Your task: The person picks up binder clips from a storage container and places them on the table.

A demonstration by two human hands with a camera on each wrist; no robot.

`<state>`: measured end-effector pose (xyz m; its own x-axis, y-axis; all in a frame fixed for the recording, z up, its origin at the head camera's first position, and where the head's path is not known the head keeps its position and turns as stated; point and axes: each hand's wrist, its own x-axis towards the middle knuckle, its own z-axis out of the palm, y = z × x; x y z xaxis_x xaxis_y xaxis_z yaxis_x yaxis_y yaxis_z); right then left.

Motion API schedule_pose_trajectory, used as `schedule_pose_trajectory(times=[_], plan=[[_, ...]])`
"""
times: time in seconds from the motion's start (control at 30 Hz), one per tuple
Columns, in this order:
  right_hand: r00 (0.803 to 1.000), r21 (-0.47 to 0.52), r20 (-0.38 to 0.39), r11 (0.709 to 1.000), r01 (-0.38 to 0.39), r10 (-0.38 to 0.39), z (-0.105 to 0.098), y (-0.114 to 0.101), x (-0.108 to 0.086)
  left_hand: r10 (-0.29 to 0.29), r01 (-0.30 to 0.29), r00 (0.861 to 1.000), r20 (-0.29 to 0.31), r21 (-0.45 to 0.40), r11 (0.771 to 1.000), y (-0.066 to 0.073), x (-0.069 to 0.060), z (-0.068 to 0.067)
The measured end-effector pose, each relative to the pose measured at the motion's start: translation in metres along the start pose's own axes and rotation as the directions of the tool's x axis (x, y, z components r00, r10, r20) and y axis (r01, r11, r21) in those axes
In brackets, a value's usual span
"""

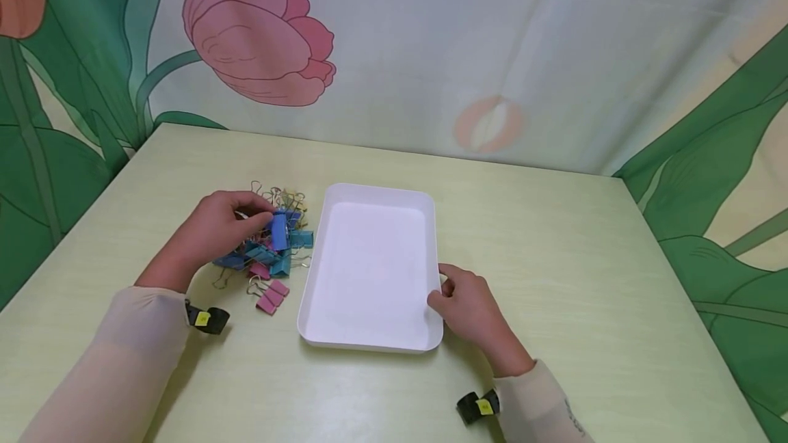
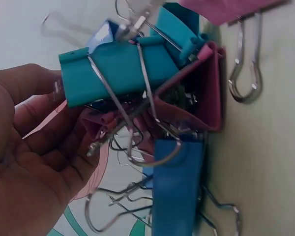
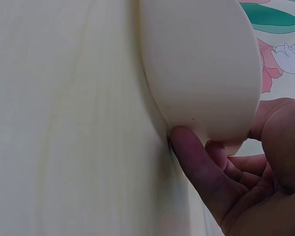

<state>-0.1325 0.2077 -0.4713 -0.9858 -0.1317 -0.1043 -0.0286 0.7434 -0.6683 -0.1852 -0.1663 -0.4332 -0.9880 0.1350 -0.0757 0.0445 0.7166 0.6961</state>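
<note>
A pile of coloured binder clips [image 1: 261, 251] lies left of a shallow white tray [image 1: 372, 272]. My left hand [image 1: 218, 227] is at the pile, thumb and index finger pinching a blue binder clip [image 1: 280, 232] on top. In the left wrist view a teal binder clip [image 2: 118, 73] partly covers the fingertips of that hand [image 2: 34, 162]. My right hand [image 1: 470, 303] grips the tray's right edge near its front corner, with the thumb over the rim. The right wrist view shows the tray's side wall [image 3: 201, 69] between the fingers of this hand [image 3: 255, 196].
A pink binder clip [image 1: 272, 297] lies just in front of the pile. Yellow clips [image 1: 294, 200] sit at its back. The pale table [image 1: 554, 245] runs back to a flower-printed curtain [image 1: 394, 53].
</note>
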Motion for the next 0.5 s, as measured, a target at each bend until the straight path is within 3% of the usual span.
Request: schedule_pose_trajectory(times=[0.27,0.5], plan=[[1.000,-0.008,-0.010,1.000,0.003,-0.003,0.000,0.000,0.001,-0.004,0.005,0.999,-0.034,0.034,0.999,-0.002,-0.002,-0.002],[1.000,0.010,-0.019,1.000,-0.006,0.006,-0.002,0.004,-0.002,0.080,-0.073,0.990,-0.117,0.067,0.995,0.010,-0.011,-0.013]])
